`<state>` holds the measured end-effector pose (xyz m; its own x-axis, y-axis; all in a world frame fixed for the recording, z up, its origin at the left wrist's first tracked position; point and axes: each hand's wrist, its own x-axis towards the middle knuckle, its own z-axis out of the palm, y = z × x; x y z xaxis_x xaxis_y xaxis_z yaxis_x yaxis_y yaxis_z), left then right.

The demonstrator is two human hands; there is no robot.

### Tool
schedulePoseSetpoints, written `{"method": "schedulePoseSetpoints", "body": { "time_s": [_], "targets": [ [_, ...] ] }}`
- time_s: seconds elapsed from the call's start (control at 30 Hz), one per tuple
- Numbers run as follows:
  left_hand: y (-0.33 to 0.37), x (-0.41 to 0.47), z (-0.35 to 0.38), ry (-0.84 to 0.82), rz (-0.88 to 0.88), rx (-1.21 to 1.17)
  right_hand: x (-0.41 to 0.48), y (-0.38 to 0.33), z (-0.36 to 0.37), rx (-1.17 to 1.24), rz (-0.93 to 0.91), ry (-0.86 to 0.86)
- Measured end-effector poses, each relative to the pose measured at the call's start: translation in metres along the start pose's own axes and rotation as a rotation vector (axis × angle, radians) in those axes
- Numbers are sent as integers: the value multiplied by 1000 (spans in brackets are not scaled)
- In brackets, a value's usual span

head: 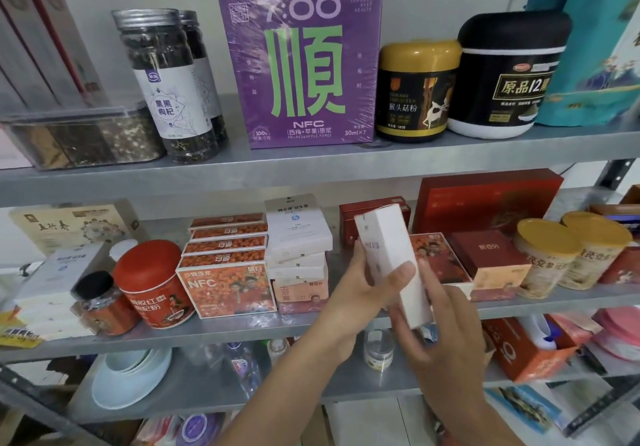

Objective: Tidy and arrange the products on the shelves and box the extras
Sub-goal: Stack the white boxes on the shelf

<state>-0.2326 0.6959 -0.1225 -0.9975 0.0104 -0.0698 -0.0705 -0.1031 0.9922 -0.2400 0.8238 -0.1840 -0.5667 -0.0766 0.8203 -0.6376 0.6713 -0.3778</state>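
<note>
A long white box [391,248] is held tilted in front of the middle shelf [242,333], its top end leaning back to the left. My left hand [360,286] grips its middle, thumb across the front face. My right hand [440,338] holds the lower end, fingers curled round the bottom right corner. Behind the box on the shelf lie a stack of white boxes [298,237] and a stack of orange boxes [227,265].
The top shelf holds a purple box [301,64], two clear jars [169,82], a gold-lidded jar [417,92] and a black jar [509,75]. Red boxes [485,203], gold-lidded tubs [543,258] and a red tin [152,283] crowd the middle shelf. Below sit white bowls [128,376].
</note>
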Motion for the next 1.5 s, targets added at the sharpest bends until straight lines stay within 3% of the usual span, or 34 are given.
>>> {"method": "schedulePoseSetpoints", "body": {
  "time_s": [0.13,0.27,0.33,0.4,0.47,0.57,0.7,0.77,0.83,0.9,0.97,1.03,1.1,1.23,1.37,1.5],
  "targets": [
    [-2,1,-10,35,-100,-265,-4,-9,-6,422,130,-295],
    [-6,-1,-18,-45,-124,-509,3,-8,3,656,736,-299],
    [-10,-3,-17,-10,-93,-496,4,0,7,871,979,-318],
    [-12,-3,-16,81,-34,-308,0,2,10,1046,1048,-279],
    [-10,-3,-16,217,67,-14,0,0,9,1024,1040,-160],
    [-7,-6,-18,383,188,228,3,-4,7,709,861,8],
    [-4,-15,-11,129,153,73,-3,-14,10,266,246,44],
    [-6,-15,-11,158,103,-42,-4,-21,12,233,25,28],
    [-5,-14,-18,286,76,-78,-7,-27,15,287,-133,-83],
    [-3,-14,-30,332,48,-89,-11,-32,19,291,-80,-163],
    [1,-15,-41,341,39,-60,-6,-36,19,307,207,-172],
    [6,-15,-50,353,42,-2,7,-41,18,484,544,-302],
    [11,-12,-59,359,39,46,20,-43,23,711,700,-430],
    [28,1,-77,370,74,222,47,-42,40,780,705,-544],
    [40,21,-102,443,-126,638,76,-42,58,624,697,-597],
    [40,34,-121,415,-133,615,96,-42,74,440,611,-664]
  ]
}}
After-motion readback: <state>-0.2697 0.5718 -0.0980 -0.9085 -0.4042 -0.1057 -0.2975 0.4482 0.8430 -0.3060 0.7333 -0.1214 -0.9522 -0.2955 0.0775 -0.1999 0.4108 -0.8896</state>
